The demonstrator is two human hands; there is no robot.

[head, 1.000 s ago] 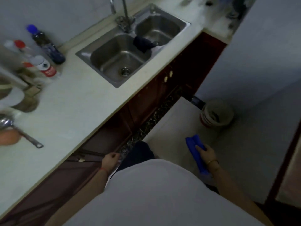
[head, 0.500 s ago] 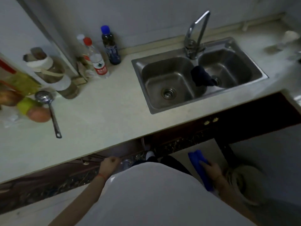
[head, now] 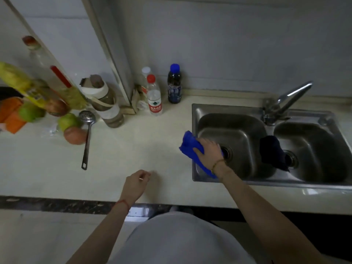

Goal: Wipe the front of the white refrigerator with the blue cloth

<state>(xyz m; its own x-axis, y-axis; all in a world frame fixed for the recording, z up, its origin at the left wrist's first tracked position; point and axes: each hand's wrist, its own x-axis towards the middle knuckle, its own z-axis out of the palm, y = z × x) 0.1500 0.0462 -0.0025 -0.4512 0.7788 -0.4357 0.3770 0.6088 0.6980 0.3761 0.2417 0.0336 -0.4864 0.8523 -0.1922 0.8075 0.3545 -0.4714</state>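
My right hand (head: pixel 210 152) grips the blue cloth (head: pixel 189 145) over the left rim of the steel double sink (head: pixel 236 109), the cloth bunched and hanging partly into the left basin. My left hand (head: pixel 136 182) hovers over the pale countertop (head: pixel 133 145) near its front edge, fingers loosely curled with nothing in them. The white refrigerator is not in this view.
A dark cloth (head: pixel 272 152) hangs over the sink's divider, under the tap (head: pixel 285 100). Bottles (head: pixel 154 96) stand at the back wall. A slotted ladle (head: pixel 87 130), fruit (head: pixel 70 128), a jar (head: pixel 106 103) and oil bottles crowd the counter's left end.
The view swung left and up from the floor to face the counter. My right hand rose with the blue cloth from beside my hip to the sink's left rim; my left hand lifted over the counter.
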